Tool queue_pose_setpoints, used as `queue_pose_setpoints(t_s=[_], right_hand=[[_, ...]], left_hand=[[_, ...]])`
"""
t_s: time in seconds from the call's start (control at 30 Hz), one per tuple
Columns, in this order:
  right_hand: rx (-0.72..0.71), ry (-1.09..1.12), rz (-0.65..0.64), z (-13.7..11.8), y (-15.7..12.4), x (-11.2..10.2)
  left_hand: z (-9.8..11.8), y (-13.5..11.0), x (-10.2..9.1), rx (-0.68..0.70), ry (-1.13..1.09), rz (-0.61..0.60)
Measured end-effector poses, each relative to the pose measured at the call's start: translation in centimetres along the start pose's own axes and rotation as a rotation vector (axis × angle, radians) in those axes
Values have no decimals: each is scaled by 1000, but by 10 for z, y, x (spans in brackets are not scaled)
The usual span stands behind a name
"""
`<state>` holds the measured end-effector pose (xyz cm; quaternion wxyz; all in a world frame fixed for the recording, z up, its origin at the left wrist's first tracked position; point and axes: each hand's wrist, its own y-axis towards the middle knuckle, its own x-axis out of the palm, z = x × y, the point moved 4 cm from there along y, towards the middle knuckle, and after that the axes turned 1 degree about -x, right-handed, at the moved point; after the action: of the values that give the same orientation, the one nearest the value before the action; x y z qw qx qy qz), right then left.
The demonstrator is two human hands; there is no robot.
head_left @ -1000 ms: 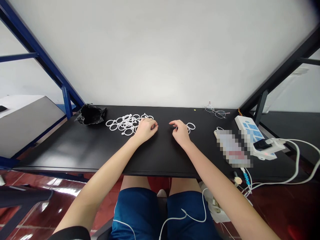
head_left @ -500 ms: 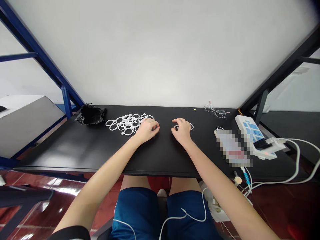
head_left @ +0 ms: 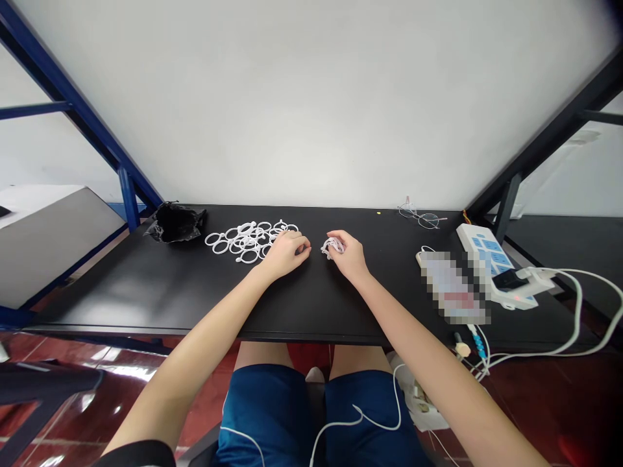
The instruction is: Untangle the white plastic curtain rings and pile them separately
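A loose pile of white plastic rings [head_left: 246,238] lies on the black table [head_left: 160,292], left of centre. My left hand [head_left: 286,251] rests on the table at the pile's right edge, fingers curled, touching the nearest rings. My right hand [head_left: 346,253] is a short way to the right, closed around a small bunch of white rings [head_left: 331,246] that sticks out past the fingers toward the left hand.
A crumpled black bag [head_left: 176,222] sits at the back left. Glasses [head_left: 419,218] lie at the back right. A white power strip [head_left: 484,246], a charger with white cables [head_left: 525,288] and a blurred flat object [head_left: 452,288] fill the right side. A white wall rises behind the table.
My right hand has gathered the rings that lay on the table to its right and drawn them left toward my left hand. The left hand has barely moved.
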<state>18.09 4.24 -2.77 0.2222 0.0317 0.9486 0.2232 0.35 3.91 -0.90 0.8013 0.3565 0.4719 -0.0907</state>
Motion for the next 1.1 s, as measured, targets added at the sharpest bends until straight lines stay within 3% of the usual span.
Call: queue_pose_setpoints(t_s=[0.17,0.3,0.6,0.87,0.97,1.1], right_hand=[[93,310,127,9,5,-4],[200,417,220,13,9,-13],[419,517,300,13,8,-18],[426,454,461,5,6,-30],[468,549,398,1,6,-28],[478,676,135,-7,6,-15]], left_hand=[[1,0,-1,7,5,-6],[1,0,0,4,2,-14],[1,0,0,16,-8,-16],[1,0,0,15,-4,-21],[1,0,0,18,5,-18],[7,-1,-5,37,-80,53]])
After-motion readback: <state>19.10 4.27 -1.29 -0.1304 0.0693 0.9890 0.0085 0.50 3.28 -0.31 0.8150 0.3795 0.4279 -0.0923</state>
